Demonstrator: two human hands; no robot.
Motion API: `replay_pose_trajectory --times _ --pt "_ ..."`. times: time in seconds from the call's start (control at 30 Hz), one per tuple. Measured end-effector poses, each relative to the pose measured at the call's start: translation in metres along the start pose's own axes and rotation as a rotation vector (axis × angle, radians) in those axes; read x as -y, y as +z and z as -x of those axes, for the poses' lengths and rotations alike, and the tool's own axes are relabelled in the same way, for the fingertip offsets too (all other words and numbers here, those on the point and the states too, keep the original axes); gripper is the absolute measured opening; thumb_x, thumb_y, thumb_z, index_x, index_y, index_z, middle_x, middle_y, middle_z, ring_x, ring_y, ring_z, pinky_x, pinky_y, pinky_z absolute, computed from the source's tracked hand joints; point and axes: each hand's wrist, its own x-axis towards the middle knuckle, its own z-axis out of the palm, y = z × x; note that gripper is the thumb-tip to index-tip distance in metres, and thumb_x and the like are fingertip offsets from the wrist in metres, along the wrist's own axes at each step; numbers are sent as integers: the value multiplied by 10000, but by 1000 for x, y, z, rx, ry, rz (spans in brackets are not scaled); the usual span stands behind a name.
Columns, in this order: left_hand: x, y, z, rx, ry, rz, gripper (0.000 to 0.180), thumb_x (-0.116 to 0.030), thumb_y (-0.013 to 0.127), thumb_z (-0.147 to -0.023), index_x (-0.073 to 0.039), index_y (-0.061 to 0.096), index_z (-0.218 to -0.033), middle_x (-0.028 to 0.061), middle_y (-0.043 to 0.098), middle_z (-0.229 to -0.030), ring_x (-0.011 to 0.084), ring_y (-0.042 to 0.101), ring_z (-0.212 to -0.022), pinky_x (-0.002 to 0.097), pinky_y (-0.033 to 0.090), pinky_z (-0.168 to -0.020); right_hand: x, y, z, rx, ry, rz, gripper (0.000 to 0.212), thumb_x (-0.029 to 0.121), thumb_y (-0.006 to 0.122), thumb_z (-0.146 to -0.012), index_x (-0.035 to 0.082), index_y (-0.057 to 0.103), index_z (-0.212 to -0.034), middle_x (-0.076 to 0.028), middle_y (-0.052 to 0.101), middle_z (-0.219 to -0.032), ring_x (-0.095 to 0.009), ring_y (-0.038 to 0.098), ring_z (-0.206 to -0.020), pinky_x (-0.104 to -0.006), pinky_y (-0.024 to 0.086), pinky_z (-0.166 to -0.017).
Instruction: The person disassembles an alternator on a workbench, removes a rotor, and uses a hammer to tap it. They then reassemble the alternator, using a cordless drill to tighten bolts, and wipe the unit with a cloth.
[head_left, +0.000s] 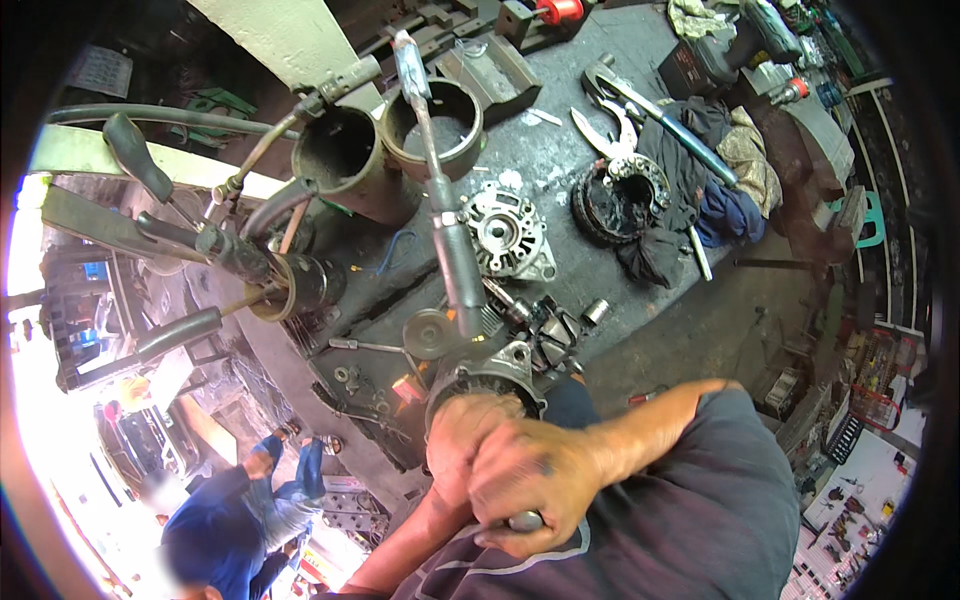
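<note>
My left hand (463,436) is closed against the near side of a round metal alternator housing (521,361), close to my body. Crossing over it, my right hand (540,478) is closed around a tool whose rounded metal end (525,520) pokes out of the fist; the tool's other end is hidden. Both hands are slightly blurred. Just beyond the housing, a rotor with claw-like metal poles (553,338) lies on the dark bench. A slotted alternator end cover (505,232) lies farther off, with a black wire-wound stator ring (612,205) to its right.
A long rod tool with a dark handle (457,262) leans on two metal cylinders (345,165). Pliers (607,128), a blue-handled tool (690,146) and rags (745,165) lie at the far right. A pulley (428,333) sits left. Another person (225,525) is at lower left.
</note>
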Motion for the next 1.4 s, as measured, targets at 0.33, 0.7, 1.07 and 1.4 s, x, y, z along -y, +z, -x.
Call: replay_pose_trajectory --times 0.33,0.7,1.07,1.4 --pt "-3 -3 -4 28 -47 104 437 -302 723 -866 -62 760 -1229 127 764 -1172 372 708 -1090 490 538 -951 1 1 -6 -92 18 -1 245 53 802 -839 79 585 -726 -52 525 -638 -282 558 -510 -426 426 -496" --pt "-9 12 0 -198 -124 186 298 -189 762 -831 -76 727 -1105 130 723 -1036 367 700 -1026 468 548 -897 17 7 8 -142 414 286 182 113 835 -880 52 715 -1002 -141 770 -961 -370 761 -880 -473 598 -824" --pt "-48 -5 9 -274 -377 -164 355 -104 860 -909 -33 792 -1250 179 805 -1191 277 758 -1142 384 558 -1054 74 -210 53 -613 482 786 477 269 840 -987 -40 676 -1310 -169 787 -1083 -230 736 -997 -399 585 -916" --pt "-64 20 72 -671 -937 185 786 -256 865 -977 80 503 -1588 258 737 -1365 250 756 -1132 345 621 -926 -2 -323 109 -485 423 1465 652 168 755 -971 16 549 -1569 -328 580 -1520 -508 547 -1426 -546 442 -1219"
